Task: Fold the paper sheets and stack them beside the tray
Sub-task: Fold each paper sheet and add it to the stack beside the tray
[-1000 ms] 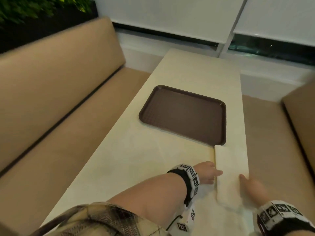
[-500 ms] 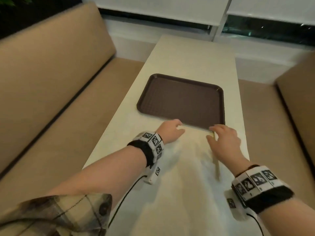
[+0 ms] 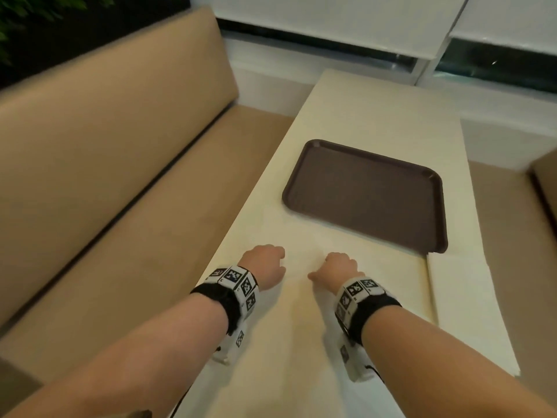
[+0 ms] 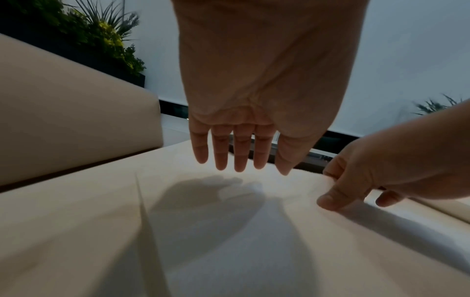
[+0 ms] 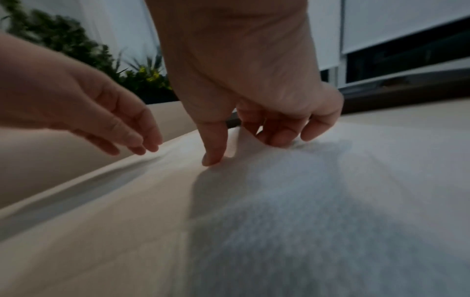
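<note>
I'm starting a fold on the paper sheet (image 3: 301, 297) spread on the table (image 3: 376, 110) just in front of the tray (image 3: 366, 194). My right hand (image 3: 337, 268) pinches its far edge between thumb and fingers (image 5: 274, 138); my left hand (image 3: 263, 262) hovers over it, fingers (image 4: 239, 154) straight and holding nothing. Next, I judge, the left must grip the edge too, then both bring it over evenly. The tray holds nothing; a folded sheet (image 3: 464, 297) lies at its near right corner.

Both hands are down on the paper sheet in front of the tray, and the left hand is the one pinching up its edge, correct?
Not quite: the right hand pinches the paper sheet, as the left wrist view shows. The left hand hovers over it with straight fingers, near the tray.
</note>
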A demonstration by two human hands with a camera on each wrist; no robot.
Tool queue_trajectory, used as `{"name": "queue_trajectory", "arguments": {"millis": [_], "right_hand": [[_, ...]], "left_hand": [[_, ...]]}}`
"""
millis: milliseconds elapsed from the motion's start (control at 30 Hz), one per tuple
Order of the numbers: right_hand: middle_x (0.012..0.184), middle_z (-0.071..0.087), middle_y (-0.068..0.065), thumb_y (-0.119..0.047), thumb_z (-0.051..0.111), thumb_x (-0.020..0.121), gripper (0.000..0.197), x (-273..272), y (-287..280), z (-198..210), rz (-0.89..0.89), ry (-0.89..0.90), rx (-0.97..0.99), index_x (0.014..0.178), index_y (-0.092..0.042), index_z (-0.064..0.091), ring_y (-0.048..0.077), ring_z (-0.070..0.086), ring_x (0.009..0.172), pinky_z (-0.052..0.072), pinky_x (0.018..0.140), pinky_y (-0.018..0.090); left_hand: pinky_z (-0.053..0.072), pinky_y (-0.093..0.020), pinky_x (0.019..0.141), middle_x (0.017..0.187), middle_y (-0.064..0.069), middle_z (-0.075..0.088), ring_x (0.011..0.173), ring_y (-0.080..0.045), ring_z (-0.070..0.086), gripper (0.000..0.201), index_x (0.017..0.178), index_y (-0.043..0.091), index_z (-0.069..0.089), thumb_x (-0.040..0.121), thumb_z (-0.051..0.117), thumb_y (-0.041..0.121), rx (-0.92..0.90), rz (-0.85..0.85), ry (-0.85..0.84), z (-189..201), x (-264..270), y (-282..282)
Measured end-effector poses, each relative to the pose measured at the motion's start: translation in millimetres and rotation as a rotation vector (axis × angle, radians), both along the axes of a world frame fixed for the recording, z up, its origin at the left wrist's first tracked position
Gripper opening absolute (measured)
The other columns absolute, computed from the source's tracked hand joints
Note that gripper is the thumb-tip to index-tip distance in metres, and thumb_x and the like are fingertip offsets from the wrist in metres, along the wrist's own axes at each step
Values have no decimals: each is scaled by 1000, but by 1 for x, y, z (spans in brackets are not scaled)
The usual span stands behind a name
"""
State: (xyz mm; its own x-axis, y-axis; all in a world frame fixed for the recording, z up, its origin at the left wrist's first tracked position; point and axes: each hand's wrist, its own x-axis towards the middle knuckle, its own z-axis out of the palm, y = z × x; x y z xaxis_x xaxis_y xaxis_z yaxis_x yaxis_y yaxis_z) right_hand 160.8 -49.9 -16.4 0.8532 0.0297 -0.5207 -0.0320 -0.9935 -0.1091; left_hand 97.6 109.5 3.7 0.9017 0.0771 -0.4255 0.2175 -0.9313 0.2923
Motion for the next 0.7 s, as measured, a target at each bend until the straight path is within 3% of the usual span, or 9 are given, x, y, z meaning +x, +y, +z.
{"name": "queue_trajectory", "arguments": {"millis": [100, 167, 300, 400, 500, 600, 667, 700], "right_hand": [[98, 64, -2, -40, 65, 81, 19, -2, -1, 2, -72, 20, 143, 87, -24, 58, 23, 59, 99, 44, 94, 41], [89, 64, -2, -34, 64, 83, 13, -3, -5, 9, -103, -13, 313, 79, -24, 57, 24, 60, 93, 44, 93, 43], [93, 69, 5, -17, 64, 85, 12, -7, -25, 52, -125, -38, 686, 97, -14, 67, 25, 66, 89, 54, 84, 43], [99, 71, 10, 0, 59, 85, 21, -12, -49, 96, -97, 42, 898, 100, -12, 67, 27, 68, 91, 55, 82, 43], [95, 71, 14, 0, 62, 86, 14, -17, -74, 137, -9, -12, 923, 98, -4, 65, 24, 68, 83, 55, 82, 44], [89, 68, 20, -9, 69, 84, 15, -28, -101, 168, 32, -157, 906, 91, 2, 61, 23, 64, 75, 54, 77, 46], [85, 66, 18, -11, 70, 83, 14, -34, -121, 177, 27, -269, 875, 86, -2, 61, 24, 63, 75, 53, 74, 45], [83, 67, 14, -12, 70, 82, 11, -36, -131, 179, -1, -323, 855, 86, -6, 61, 24, 64, 77, 53, 72, 41]], "left_hand": [[42, -37, 98, 134, -5, 52, 120, -26, 49, 40, 132, 19, 47, 93, 48, 30, -19, -6, 1, -4, 1, 2], [41, -37, 100, 137, -4, 50, 122, -25, 48, 47, 136, 21, 43, 92, 53, 33, -66, 19, -28, 0, 4, 3], [33, -34, 110, 144, 3, 42, 132, -19, 39, 69, 139, 23, 42, 80, 69, 47, -242, -14, -146, 18, 10, 1], [26, -28, 112, 141, 8, 42, 132, -12, 33, 75, 135, 27, 46, 71, 78, 49, -349, -101, -223, 38, 6, -16], [33, -20, 102, 120, 15, 53, 114, -2, 44, 55, 123, 27, 58, 73, 80, 36, -506, -75, -314, 58, -6, -37], [49, -21, 82, 93, 14, 68, 87, -1, 61, 18, 94, 25, 69, 78, 77, 25, -747, 61, -371, 75, -14, -58], [48, -17, 68, 79, 10, 68, 72, 0, 60, 4, 81, 22, 71, 81, 74, 21, -807, 101, -379, 87, -14, -72], [46, -17, 65, 74, 10, 67, 68, 2, 58, 6, 77, 21, 70, 83, 73, 20, -790, 84, -398, 93, -13, -79]]}}
